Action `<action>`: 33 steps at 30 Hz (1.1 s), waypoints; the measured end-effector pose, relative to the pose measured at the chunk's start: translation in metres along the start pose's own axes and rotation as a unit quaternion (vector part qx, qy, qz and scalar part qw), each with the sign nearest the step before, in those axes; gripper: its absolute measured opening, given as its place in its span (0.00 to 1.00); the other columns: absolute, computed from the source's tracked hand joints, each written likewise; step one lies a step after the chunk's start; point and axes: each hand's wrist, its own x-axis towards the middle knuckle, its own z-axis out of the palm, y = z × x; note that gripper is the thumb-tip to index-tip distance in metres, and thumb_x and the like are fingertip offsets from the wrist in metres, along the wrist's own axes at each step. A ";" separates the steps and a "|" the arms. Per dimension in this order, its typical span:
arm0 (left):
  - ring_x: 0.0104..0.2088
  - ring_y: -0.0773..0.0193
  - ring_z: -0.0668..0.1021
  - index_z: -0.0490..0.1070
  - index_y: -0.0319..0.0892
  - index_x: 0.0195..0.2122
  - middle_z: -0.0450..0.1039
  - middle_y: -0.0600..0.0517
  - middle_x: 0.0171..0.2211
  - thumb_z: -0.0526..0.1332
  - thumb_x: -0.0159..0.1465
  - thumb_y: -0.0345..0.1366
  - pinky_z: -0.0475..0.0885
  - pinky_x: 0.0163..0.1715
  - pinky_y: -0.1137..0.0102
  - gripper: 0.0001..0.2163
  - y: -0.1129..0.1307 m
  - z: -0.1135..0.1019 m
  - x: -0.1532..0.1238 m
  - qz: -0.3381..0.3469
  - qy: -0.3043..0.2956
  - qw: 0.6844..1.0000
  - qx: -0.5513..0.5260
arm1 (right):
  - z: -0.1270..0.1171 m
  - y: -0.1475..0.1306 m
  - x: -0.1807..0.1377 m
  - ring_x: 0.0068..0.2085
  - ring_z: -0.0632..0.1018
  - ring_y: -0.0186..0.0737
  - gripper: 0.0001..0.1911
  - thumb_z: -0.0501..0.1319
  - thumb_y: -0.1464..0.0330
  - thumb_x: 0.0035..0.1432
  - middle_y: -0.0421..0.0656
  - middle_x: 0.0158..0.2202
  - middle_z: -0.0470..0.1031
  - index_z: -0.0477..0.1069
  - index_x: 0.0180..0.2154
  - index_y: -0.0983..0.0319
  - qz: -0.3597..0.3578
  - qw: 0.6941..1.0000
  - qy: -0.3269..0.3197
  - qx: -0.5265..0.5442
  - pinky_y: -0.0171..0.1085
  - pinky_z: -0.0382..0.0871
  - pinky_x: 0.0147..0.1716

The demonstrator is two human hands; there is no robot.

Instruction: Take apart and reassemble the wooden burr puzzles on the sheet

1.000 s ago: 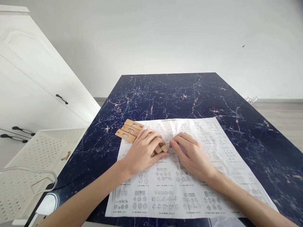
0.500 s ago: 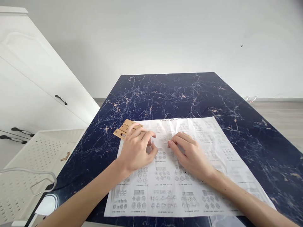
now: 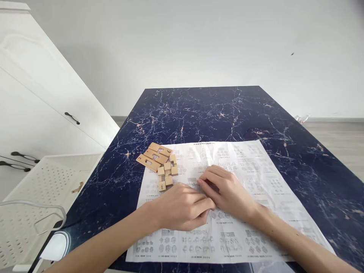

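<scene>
My left hand [image 3: 184, 206] lies over the lower middle of a large white printed sheet [image 3: 241, 254], its fingers curled and touching my right hand. No object shows in it. On the sheet's right half rests my right hand [image 3: 224, 189], also with bent, closed fingers and nothing visible in them; its palm faces down, hidden. Just beyond my left hand sits a cluster of small joined wooden blocks [image 3: 168, 180], one marked "3". Three flat wooden pieces with slots [image 3: 155, 156], numbered 1, 2 and 3, lie side by side at the sheet's upper left corner.
Beneath everything is a dark blue marbled table [image 3: 193, 113]. To its left stands a white perforated basket [image 3: 25, 189] with a small wooden piece [image 3: 77, 187] in it. A white cable [image 3: 42, 204] loops there. A white cabinet [image 3: 36, 76] rises at the far left.
My left hand has drawn back and to the right, off the wooden pieces, and now meets my right hand. The block cluster and flat pieces have come into full view. My right hand has hardly moved.
</scene>
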 end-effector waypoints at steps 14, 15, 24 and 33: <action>0.24 0.61 0.76 0.78 0.43 0.37 0.76 0.52 0.24 0.58 0.70 0.27 0.65 0.23 0.66 0.09 -0.011 0.001 -0.004 -0.024 0.016 0.999 -0.018 | 0.001 0.001 0.000 0.33 0.75 0.41 0.17 0.56 0.70 0.77 0.41 0.31 0.76 0.69 0.31 0.58 -0.009 1.000 -0.012 -0.009 0.42 0.68 0.34; 0.24 0.61 0.76 0.78 0.43 0.37 0.76 0.52 0.24 0.58 0.70 0.27 0.64 0.23 0.66 0.09 -0.011 0.001 -0.004 -0.018 0.017 1.000 -0.012 | 0.001 0.001 0.000 0.33 0.75 0.40 0.17 0.56 0.70 0.77 0.41 0.30 0.76 0.69 0.31 0.58 -0.010 1.000 -0.010 -0.009 0.42 0.68 0.34; 0.24 0.64 0.75 0.75 0.41 0.36 0.74 0.55 0.24 0.57 0.72 0.27 0.64 0.23 0.67 0.09 -0.013 0.005 -0.006 0.012 0.035 0.998 0.051 | 0.004 0.005 0.000 0.32 0.73 0.38 0.17 0.57 0.70 0.78 0.40 0.29 0.75 0.70 0.31 0.59 -0.028 1.000 0.004 -0.008 0.38 0.66 0.33; 0.23 0.65 0.73 0.74 0.41 0.34 0.76 0.55 0.25 0.56 0.73 0.27 0.62 0.22 0.65 0.11 -0.011 0.001 -0.005 0.027 0.053 0.996 0.066 | 0.005 0.004 0.001 0.32 0.73 0.38 0.18 0.57 0.70 0.77 0.40 0.29 0.75 0.69 0.31 0.59 -0.031 0.999 0.011 -0.007 0.39 0.66 0.33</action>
